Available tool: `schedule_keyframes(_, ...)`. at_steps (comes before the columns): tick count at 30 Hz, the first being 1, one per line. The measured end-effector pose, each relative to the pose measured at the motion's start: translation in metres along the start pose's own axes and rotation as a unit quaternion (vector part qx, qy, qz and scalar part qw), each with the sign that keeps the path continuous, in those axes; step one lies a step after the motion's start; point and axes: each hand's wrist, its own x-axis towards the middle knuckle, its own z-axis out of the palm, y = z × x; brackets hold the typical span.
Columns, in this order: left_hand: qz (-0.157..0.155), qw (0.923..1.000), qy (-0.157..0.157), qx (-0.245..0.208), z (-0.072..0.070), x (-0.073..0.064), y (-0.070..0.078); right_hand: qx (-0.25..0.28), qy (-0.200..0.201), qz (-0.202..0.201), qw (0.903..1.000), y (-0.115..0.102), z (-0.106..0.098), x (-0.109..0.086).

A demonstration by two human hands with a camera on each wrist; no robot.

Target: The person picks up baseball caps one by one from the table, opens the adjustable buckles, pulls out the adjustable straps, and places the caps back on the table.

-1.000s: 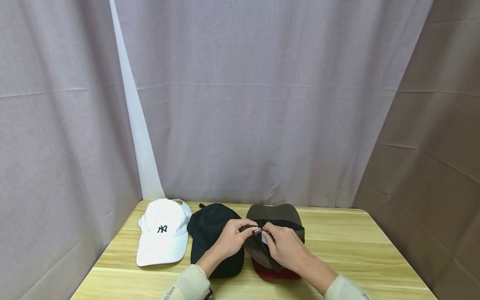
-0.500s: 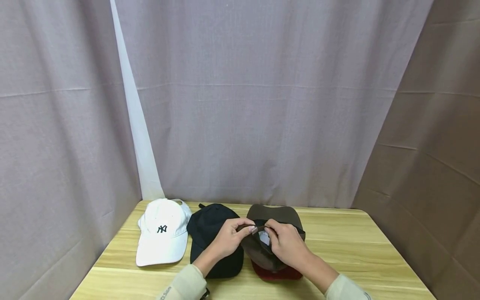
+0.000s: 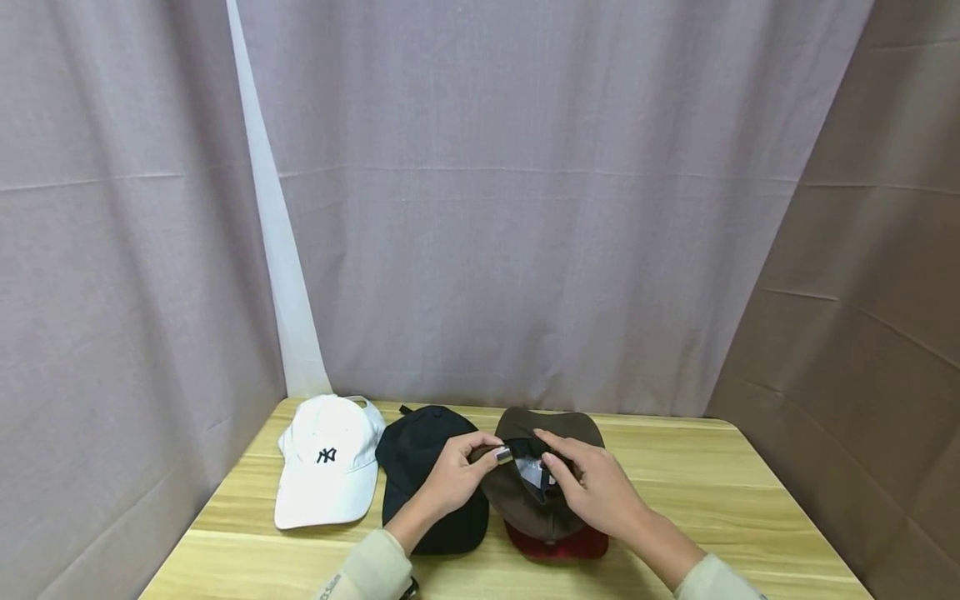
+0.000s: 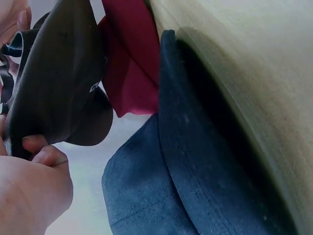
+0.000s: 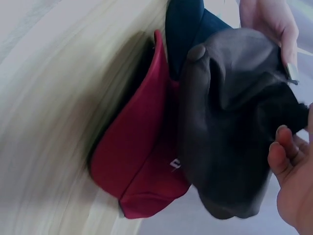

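Note:
A dark brown baseball cap (image 3: 528, 510) is held up crown down, its inside facing up and its brim pointing away. My left hand (image 3: 453, 475) pinches its back edge beside a small metal buckle (image 3: 503, 455). On the other side of the back opening, my right hand (image 3: 600, 490) holds the edge, thumb and forefinger apart around it. A pale label (image 3: 529, 472) shows inside. In the right wrist view, curled fingers (image 5: 279, 159) lie close to the black inner band. Below the brown cap is a red cap (image 5: 139, 152), partly hidden by it.
A black cap (image 3: 420, 457) lies left of the red one, partly under my left forearm. Further left is a white cap (image 3: 330, 437) with a dark letter logo. They lie on a wood-grain table (image 3: 712, 500). Grey curtains (image 3: 525, 208) stand behind and at the sides.
The brown strap stretched between my hands at the buckle no longer spans them. My right hand has moved slightly right and its fingers have spread. My left hand keeps its pinch; the other caps stay put.

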Motion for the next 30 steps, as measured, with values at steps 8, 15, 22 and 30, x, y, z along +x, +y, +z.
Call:
schedule_keyframes(8, 0.000, 1.0000, 0.004, 0.006, 0.001, 0.001, -0.002, 0.098, 0.040, -0.001, 0.9944, 0.018, -0.012, -0.010)
schedule_keyframes(15, -0.011, 0.9998, 0.018, 0.002, -0.003, 0.003, -0.002, 0.057, 0.004, 0.065, 0.9963, 0.041, -0.031, -0.011)
schedule_keyframes(22, -0.002, 0.9998, 0.016, 0.008, -0.004, 0.007, 0.001, -0.053, -0.018, 0.019, 0.9982, 0.072, -0.042, -0.014)
schedule_keyframes(30, -0.011, 0.9998, 0.014, 0.002, -0.004, 0.005, 0.000, -0.162, -0.078, -0.062, 0.9818, 0.101, -0.040, -0.020)
